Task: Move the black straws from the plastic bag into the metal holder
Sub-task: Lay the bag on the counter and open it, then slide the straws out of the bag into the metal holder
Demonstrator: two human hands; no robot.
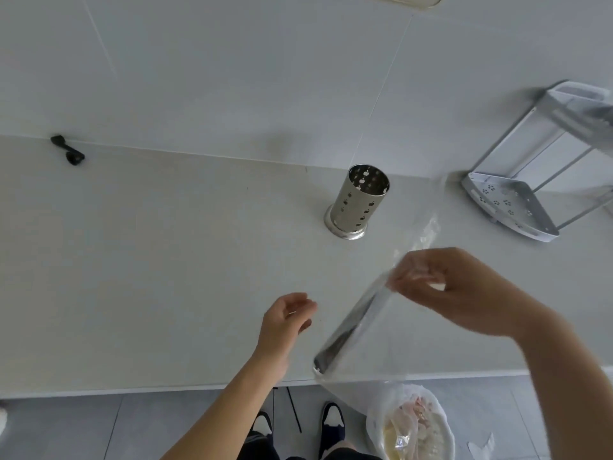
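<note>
The right hand (464, 290) pinches the top of the clear plastic bag (371, 330), black straws (348, 330) slanting down from it toward the counter edge, well short of the perforated metal holder (360, 199), while the nearer left hand (287, 322) hangs loosely open, empty.

You can't count the black straws (350, 330): they smear into one dark streak inside the blurred plastic bag (381, 327). Your right hand (464, 290) has its fingertips veiled by the bag's film, so the grip is unclear. The wire rack (530, 180) runs off the right edge. Bottom right, the waste bag (411, 423) is cropped, contents unreadable. The black object (68, 150) at upper left is too small to identify.
</note>
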